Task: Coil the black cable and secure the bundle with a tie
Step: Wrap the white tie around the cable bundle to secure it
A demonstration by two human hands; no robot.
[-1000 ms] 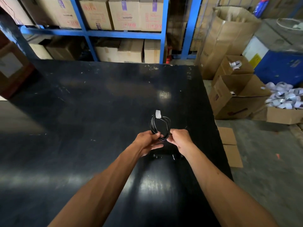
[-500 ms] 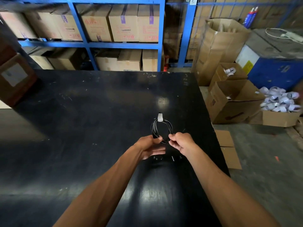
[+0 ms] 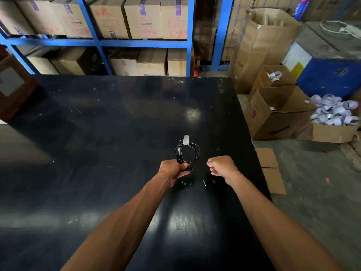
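The black cable (image 3: 196,153) is wound into a small round coil, held just above the black table (image 3: 117,124). A pale grey tag or tie (image 3: 186,139) sits at the coil's far end. My left hand (image 3: 172,170) is closed on the near side of the coil. My right hand (image 3: 221,165) hangs a little to the right of the coil, apart from it, fingers curled in; whether it pinches anything is hard to tell. Small dark cable parts with a bright plug tip (image 3: 205,182) lie on the table under my hands.
The table's right edge runs close to my right arm. Beyond it on the floor stand open cardboard boxes (image 3: 277,112), one heaped with white bundles (image 3: 334,112). Blue shelving (image 3: 189,44) with cartons lines the back. A brown box (image 3: 13,89) sits at the table's far left.
My right hand has let go of the coil and moved off to the right. The left hand keeps its hold, and the coil stays in the same place.
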